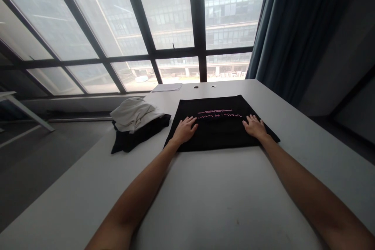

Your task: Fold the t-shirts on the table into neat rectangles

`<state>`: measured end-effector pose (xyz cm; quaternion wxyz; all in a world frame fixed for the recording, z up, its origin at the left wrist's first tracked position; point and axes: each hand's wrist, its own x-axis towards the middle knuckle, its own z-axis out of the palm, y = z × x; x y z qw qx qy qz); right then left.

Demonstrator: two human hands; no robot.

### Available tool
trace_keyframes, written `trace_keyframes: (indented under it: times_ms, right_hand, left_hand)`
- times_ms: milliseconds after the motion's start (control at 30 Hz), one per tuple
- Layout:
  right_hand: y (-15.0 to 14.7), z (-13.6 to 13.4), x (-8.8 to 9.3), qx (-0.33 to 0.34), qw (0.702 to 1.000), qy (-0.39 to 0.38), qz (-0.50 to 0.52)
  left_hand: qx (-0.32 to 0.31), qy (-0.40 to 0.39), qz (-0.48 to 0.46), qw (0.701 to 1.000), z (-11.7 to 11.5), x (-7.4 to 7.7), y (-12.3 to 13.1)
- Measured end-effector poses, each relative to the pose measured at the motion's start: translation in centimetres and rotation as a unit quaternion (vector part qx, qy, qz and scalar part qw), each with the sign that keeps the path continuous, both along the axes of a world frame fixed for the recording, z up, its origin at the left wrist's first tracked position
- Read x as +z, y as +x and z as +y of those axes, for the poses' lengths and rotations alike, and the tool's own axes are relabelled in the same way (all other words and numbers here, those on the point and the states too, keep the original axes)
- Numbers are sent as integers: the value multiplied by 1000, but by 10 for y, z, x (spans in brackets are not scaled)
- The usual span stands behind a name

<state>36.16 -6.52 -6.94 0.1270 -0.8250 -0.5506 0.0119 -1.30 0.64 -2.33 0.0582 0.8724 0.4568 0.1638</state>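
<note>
A black garment with pink lettering (pixel 218 136) lies spread as a rough rectangle on the white table; its exact kind I cannot tell. My left hand (pixel 185 129) rests flat on its left part, fingers spread. On the right part lies my right hand (pixel 254 126), palm down with the fingers apart. Between the two hands a low ridge of cloth runs across the lettering and hides some of it. Neither hand grips the cloth.
Left of the garment, a crumpled light grey cloth (pixel 133 113) sits on a black cloth (pixel 140 136) near the table's left edge. White papers (pixel 166 87) lie at the far end of the table (pixel 222 195). Behind stand large windows and a blue curtain (pixel 281 39).
</note>
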Motion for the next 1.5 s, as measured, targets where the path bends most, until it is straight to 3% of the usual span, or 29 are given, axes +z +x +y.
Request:
trace_keyframes:
  times_ms: [100,233,333,467,700,900,1033,1133,1267,1400,1500]
  right_hand:
    - [0,-1,1,-2,1000,0,1]
    - [-5,-5,6,-4,1000,7,-14]
    - [-17,-7,13,2,997,58,-51]
    - [-39,-6,17,70,986,134,-62]
    - [-44,0,4,112,994,9,6]
    - [-45,-2,6,108,994,23,18]
    - [-45,-5,15,102,991,75,37]
    - [-38,-15,24,102,985,134,42]
    - [-14,-61,32,185,960,210,-5]
    - [20,-123,26,271,943,182,-70]
    - [39,-152,19,310,930,152,-125]
  left_hand:
    - [62,-21,67,996,14,-10,-15]
    - [64,-28,96,993,17,-20,-18]
    - [65,-5,70,995,13,-17,-16]
    - [31,48,15,998,5,-9,-9]
    - [-23,-26,70,997,-5,-19,4]
    - [-20,-37,61,997,-7,-18,4]
    - [-20,-38,-24,999,-9,-7,0]
    - [-78,-30,-96,992,-15,8,-19]
    - [-176,-14,-61,982,-37,23,-74]
    - [-189,5,-1,982,-60,19,-135]
    - [-188,39,15,981,-66,9,-161]
